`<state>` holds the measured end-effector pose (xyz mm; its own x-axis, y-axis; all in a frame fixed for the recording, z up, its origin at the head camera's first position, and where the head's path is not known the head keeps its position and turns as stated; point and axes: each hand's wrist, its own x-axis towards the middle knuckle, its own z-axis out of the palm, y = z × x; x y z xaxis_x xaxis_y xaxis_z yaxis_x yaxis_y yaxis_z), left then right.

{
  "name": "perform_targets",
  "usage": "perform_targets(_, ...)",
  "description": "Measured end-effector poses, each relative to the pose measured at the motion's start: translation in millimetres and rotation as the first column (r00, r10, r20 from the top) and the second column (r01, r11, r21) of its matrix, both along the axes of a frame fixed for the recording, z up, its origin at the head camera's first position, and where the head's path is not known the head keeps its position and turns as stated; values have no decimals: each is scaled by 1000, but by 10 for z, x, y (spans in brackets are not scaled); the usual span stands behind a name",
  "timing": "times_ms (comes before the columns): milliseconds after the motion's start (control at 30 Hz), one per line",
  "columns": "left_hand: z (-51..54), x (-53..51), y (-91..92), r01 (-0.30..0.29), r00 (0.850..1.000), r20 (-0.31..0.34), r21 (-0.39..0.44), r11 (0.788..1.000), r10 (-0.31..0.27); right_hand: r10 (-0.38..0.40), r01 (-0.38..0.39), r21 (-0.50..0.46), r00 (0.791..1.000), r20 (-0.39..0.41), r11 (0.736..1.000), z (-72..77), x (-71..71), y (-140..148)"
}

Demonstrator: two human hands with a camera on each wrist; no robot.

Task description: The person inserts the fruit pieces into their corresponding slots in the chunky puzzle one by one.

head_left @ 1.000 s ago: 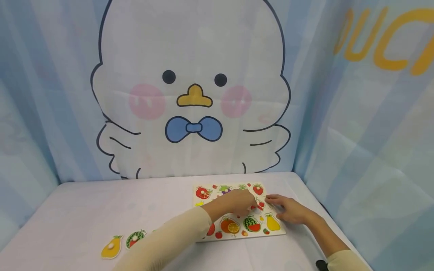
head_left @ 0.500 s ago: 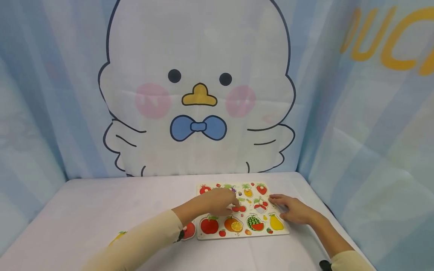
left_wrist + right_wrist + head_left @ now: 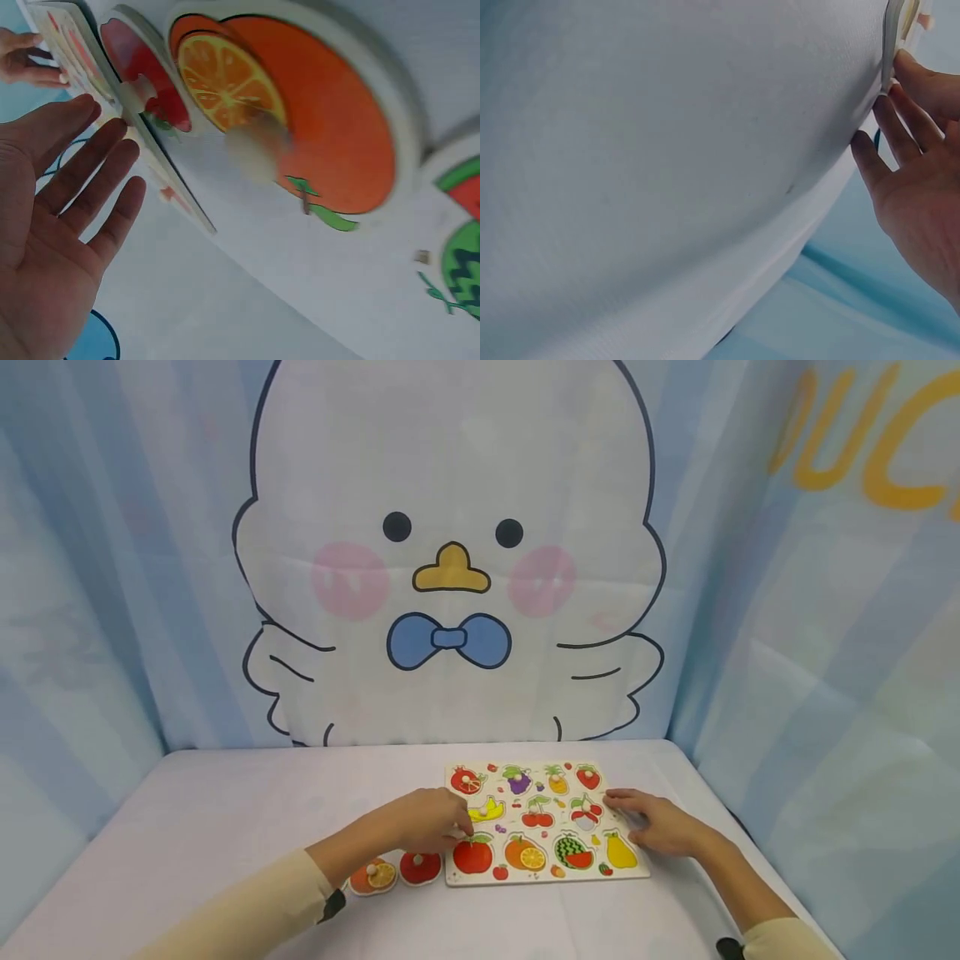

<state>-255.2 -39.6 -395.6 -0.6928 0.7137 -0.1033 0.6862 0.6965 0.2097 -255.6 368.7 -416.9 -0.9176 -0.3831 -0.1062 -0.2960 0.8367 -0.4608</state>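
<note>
A white fruit puzzle board [image 3: 525, 878] lies on the table, with banana [image 3: 489, 810], apple [image 3: 472, 858], watermelon and pear pictures among others. Over its left edge, beside the apple picture, is my left hand [image 3: 431, 820]. In the left wrist view its fingers are extended and hold nothing. Left of the board lie a loose apple piece [image 3: 421, 867] and an orange piece [image 3: 373, 877], each with a knob. My right hand [image 3: 660, 825] rests at the board's right edge; in the right wrist view its thumb and fingertips touch that edge, fingers fairly straight.
A watermelon piece [image 3: 466, 262] lies beyond the orange piece in the left wrist view. The left forearm sleeve [image 3: 247, 906] covers part of the table's left side in the head view. Curtains with a duck drawing [image 3: 450, 485] enclose the table [image 3: 225, 802].
My left hand has drawn back leftward from the board's right-middle, across the cherries, to its left edge. The right hand stays at the board's right edge. The head view has shifted slightly.
</note>
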Motion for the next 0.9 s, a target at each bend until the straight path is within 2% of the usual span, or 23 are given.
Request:
perform_targets(133,7,99,-170,-53,998,43,-1,999,53,-9,9,-10,1000,16,1000,-12,4,1)
perform_targets(233,18,157,-283,-73,996,45,-12,997,73,-7,7,-14,1000,13,1000,-16,2,6)
perform_targets(467,10,240,-501,-19,1000,2,-3,1000,19,-14,15,-20,1000,13,1000,-22,-1,7)
perform_targets(667,-25,265,-539,2,1000,29,26,1000,-3,-27,27,-14,999,20,1000,-9,-3,2)
perform_targets(900,-68,253,-493,9,1000,-5,18,1000,-9,-29,30,-28,999,27,999,-23,-7,5)
